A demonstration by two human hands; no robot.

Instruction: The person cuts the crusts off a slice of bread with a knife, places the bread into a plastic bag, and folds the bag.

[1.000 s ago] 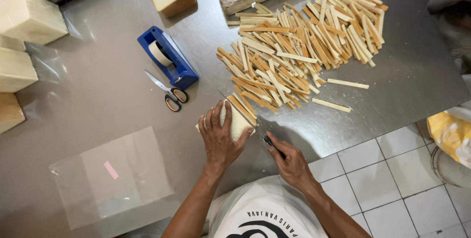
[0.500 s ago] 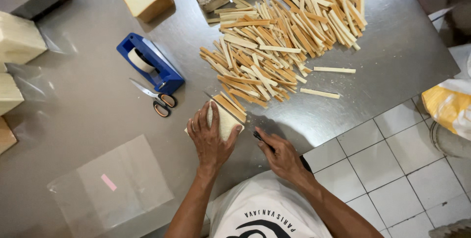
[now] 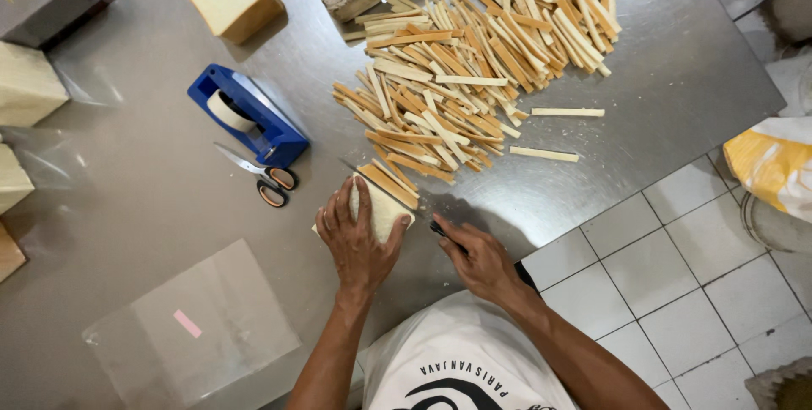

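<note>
Two hands: left hand (image 3: pixel 359 237) on bread block (image 3: pixel 381 207), right hand (image 3: pixel 482 259) gripping knife (image 3: pixel 440 228)

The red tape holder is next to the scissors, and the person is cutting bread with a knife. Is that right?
Not quite. The tape holder is blue, not red, as the head view shows. It does sit next to the scissors, and the left hand presses on the bread while the right hand holds the knife.
</note>
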